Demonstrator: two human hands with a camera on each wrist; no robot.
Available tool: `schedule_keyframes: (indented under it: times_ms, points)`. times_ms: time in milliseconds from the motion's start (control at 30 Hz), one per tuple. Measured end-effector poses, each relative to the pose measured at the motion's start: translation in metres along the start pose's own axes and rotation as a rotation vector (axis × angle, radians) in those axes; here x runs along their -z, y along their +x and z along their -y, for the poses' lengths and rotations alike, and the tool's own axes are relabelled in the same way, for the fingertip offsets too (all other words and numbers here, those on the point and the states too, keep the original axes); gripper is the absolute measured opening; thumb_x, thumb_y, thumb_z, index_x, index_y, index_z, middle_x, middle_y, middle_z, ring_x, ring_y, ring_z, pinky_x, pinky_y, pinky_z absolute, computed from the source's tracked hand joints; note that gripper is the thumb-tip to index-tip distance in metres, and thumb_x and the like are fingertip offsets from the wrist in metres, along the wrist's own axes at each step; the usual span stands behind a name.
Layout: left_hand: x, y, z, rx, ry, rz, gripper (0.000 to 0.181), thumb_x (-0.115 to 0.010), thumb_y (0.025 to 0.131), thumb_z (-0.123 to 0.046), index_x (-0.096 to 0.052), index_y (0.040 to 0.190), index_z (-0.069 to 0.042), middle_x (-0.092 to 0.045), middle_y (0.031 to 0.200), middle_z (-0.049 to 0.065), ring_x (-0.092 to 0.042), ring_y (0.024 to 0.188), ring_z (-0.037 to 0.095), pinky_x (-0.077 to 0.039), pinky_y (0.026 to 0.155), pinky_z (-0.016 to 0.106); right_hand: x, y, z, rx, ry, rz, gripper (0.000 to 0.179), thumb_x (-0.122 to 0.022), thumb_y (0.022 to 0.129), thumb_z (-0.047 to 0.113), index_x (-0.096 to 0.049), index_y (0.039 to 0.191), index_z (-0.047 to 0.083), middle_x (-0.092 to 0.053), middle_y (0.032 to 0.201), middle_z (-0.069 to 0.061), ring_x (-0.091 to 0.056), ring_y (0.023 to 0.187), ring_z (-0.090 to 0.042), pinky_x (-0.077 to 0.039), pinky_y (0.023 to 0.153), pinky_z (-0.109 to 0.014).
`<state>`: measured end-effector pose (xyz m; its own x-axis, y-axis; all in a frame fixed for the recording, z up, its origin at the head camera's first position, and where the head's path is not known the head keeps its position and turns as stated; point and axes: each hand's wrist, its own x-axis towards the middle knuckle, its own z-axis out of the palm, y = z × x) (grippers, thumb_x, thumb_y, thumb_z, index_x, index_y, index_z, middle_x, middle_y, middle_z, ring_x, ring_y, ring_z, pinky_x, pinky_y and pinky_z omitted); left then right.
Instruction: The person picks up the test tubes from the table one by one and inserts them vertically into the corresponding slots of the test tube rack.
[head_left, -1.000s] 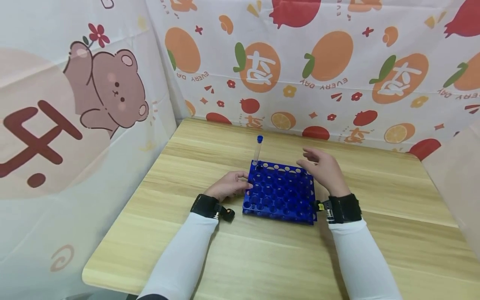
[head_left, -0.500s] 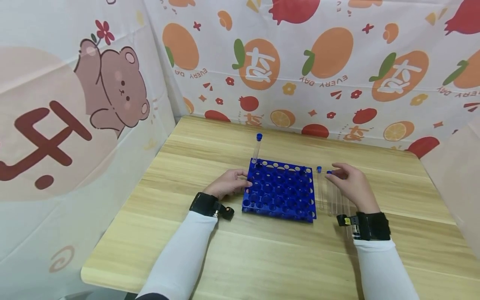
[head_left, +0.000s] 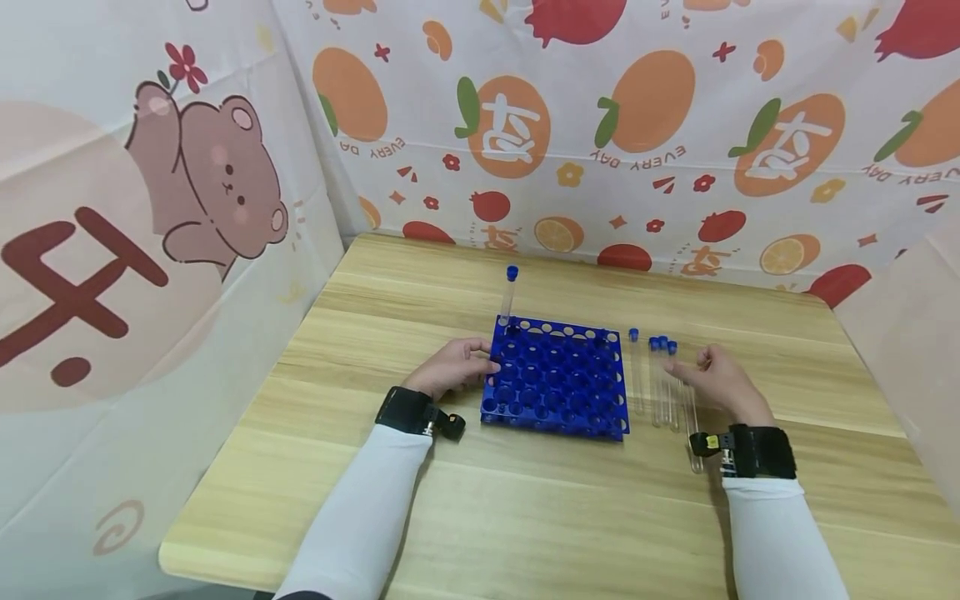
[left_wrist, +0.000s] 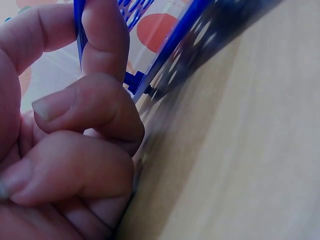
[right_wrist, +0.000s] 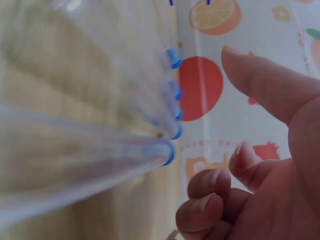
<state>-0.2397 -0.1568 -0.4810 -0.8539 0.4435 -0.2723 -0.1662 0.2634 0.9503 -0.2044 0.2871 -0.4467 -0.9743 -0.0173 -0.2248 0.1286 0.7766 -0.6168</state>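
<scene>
My left hand [head_left: 452, 367] pinches the left edge of a blue test tube rack [head_left: 555, 423]; the left wrist view shows the rack's plate [left_wrist: 79, 32] between thumb and finger. One clear test tube [head_left: 507, 300] with a blue cap stands upright in the rack's far left corner. To the right of the rack, several capped test tubes [head_left: 658, 396] lie on the table. My right hand [head_left: 720, 385] is just beside their caps, holding nothing. Seen from the right wrist, its thumb [right_wrist: 270, 80] is extended and apart from the loosely bent fingers [right_wrist: 205, 200]; the nearest tube [right_wrist: 90, 170] is left of them.
The light wooden table [head_left: 525, 517] carries the rack and tubes. A fruit-print cloth [head_left: 585, 142] hangs behind its far edge, and a bear-print cloth [head_left: 225, 333] hangs along the left side.
My right hand has moved from the rack's far right corner to the right, over the lying tubes, then slightly further right. The left hand keeps its hold on the rack.
</scene>
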Motion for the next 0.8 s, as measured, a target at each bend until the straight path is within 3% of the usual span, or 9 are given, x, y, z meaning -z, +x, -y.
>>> schedule_keyframes:
  times_ms: [267, 500, 800]
  points:
    - [0.0, 0.002, 0.002, 0.007, -0.005, -0.006, 0.03, -0.067, 0.09, -0.02, -0.063, 0.118, -0.009, -0.068, 0.071, -0.002, -0.04, 0.048, 0.009, -0.031, 0.043, 0.023, 0.001, 0.009, -0.013, -0.023, 0.03, 0.091, 0.058, -0.059, 0.091, 0.059, -0.036, 0.087, 0.006, -0.036, 0.073, -0.004, -0.039, 0.066, -0.02, -0.032, 0.057, -0.031]
    - [0.001, 0.003, 0.0, 0.001, -0.015, -0.011, 0.032, -0.067, 0.09, -0.019, -0.061, 0.119, -0.007, -0.069, 0.073, 0.0, -0.04, 0.049, 0.01, -0.031, 0.043, 0.023, 0.012, 0.019, -0.012, 0.029, 0.067, 0.174, 0.041, -0.063, 0.093, 0.037, -0.038, 0.076, 0.009, -0.038, 0.066, 0.001, -0.041, 0.06, -0.017, -0.036, 0.056, -0.03]
    - [0.0, -0.002, -0.001, 0.008, 0.005, -0.004, 0.032, -0.067, 0.089, -0.02, -0.062, 0.119, -0.008, -0.069, 0.072, -0.002, -0.039, 0.049, 0.011, -0.032, 0.046, 0.024, 0.014, 0.027, -0.022, 0.012, 0.081, 0.293, 0.03, -0.058, 0.095, 0.025, -0.039, 0.079, 0.008, -0.042, 0.065, 0.001, -0.042, 0.056, -0.016, -0.037, 0.05, -0.028]
